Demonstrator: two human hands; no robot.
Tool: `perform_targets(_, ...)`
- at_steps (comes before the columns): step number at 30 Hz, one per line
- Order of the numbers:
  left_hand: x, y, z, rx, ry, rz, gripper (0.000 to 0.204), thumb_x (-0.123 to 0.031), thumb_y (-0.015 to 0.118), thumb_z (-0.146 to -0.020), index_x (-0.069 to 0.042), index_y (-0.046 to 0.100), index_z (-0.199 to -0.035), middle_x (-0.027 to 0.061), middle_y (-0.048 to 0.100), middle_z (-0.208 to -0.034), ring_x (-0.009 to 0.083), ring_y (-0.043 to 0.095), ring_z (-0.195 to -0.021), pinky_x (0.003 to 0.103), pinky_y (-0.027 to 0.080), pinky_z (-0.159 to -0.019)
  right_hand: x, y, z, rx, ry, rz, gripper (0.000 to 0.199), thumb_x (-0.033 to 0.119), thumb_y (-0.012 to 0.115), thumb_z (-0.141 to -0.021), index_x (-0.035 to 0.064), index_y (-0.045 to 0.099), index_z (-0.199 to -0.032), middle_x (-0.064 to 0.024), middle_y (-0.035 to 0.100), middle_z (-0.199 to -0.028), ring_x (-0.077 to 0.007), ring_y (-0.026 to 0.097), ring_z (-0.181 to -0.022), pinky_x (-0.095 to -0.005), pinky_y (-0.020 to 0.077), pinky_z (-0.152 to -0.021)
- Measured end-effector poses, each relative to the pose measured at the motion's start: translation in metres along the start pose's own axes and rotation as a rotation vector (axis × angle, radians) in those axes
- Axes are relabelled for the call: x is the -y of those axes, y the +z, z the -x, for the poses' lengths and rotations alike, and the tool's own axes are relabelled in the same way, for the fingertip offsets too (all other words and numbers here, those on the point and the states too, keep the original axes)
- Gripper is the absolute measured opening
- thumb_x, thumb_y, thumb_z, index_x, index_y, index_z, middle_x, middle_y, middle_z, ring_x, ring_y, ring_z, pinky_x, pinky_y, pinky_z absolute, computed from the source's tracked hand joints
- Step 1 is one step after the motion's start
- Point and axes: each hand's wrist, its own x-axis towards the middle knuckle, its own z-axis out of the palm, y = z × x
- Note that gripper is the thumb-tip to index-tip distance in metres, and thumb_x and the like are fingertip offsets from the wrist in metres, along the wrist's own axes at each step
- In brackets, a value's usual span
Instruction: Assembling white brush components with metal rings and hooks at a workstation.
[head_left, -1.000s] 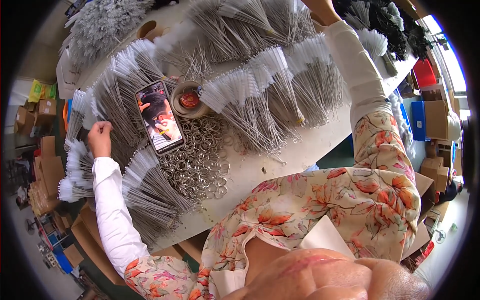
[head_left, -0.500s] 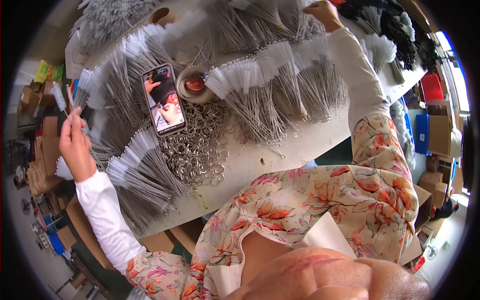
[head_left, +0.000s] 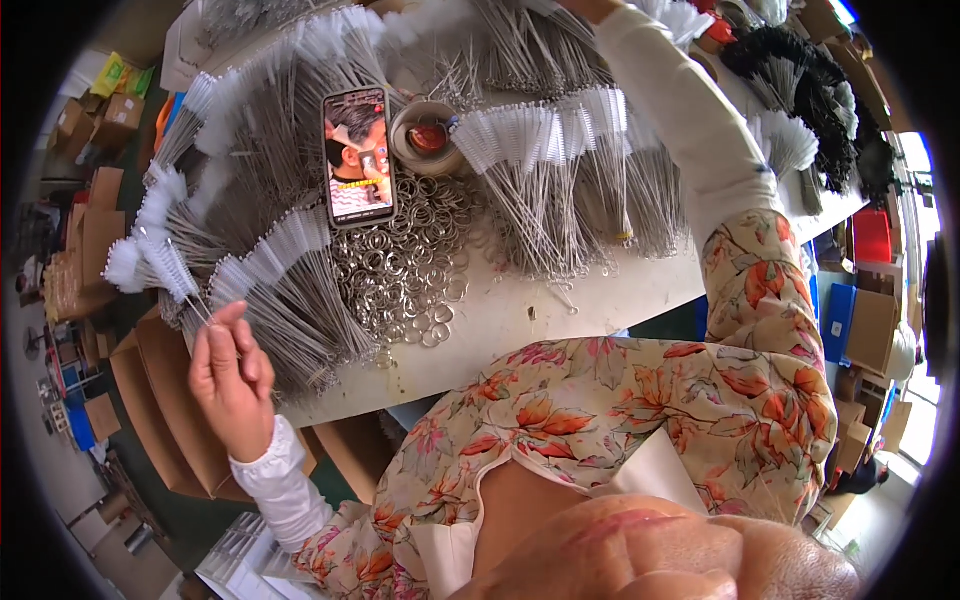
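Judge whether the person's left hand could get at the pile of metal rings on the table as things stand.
Probably yes: the left hand holds a few thin brushes at the table's edge, the metal rings lie close by in the open, and only bundled brushes lie between.

Lit phone screen on table; brown cartons left.

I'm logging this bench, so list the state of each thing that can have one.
Phone: screen lit, lying flat on the brushes.
Tape roll: lying flat beside the phone.
Rings: loose heap on the table.
Brushes: fanned in bundles.
Left hand: pinching a few brushes.
Right hand: out of view.
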Motion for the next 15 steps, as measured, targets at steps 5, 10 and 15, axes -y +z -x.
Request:
perform_targets(5, 0.031, -0.019, 0.033, -0.077, -0.047, 0.006, 0.03, -0.022, 0.041, -0.098, 0.003, 0.056, -0.107, 0.0001, 0.045, -0.074, -0.0001, 0.025, -0.047, 0.016, 0.019, -0.039, 0.044, 0.031, 0.011, -0.054, 0.266, 0.276, 0.025, 0.027, 0.063, -0.068, 0.0061, 0.069, -0.081, -0.0178, 0.066, -0.085, -0.0307, 0.063, -0.089, -0.0437, 0.0505, -0.075)
perform_targets(10, 0.047, -0.039, 0.055, -0.135, -0.085, 0.095, 0.03, -0.021, 0.043, -0.097, 0.004, 0.058, -0.104, -0.0004, 0.045, -0.074, 0.0005, 0.03, -0.051, 0.016, 0.021, -0.041, -0.021, 0.024, -0.012, 0.253, 0.201, 0.048, 0.035, 0.033, 0.073, -0.059, 0.005, 0.069, -0.078, -0.0157, 0.066, -0.08, -0.0296, 0.065, -0.076, -0.0376, 0.0517, -0.067)
perform_targets(15, 0.064, -0.031, 0.055, -0.199, -0.096, 0.173, 0.03, -0.024, 0.047, -0.096, 0.003, 0.06, -0.098, -0.0017, 0.044, -0.071, 0.0012, 0.032, -0.053, 0.016, 0.024, -0.043, -0.037, 0.027, -0.017, -0.23, 0.024, 0.112, 0.036, 0.029, 0.079, -0.056, 0.002, 0.067, -0.078, -0.0118, 0.065, -0.068, -0.024, 0.063, -0.065, -0.0366, 0.0501, -0.061)
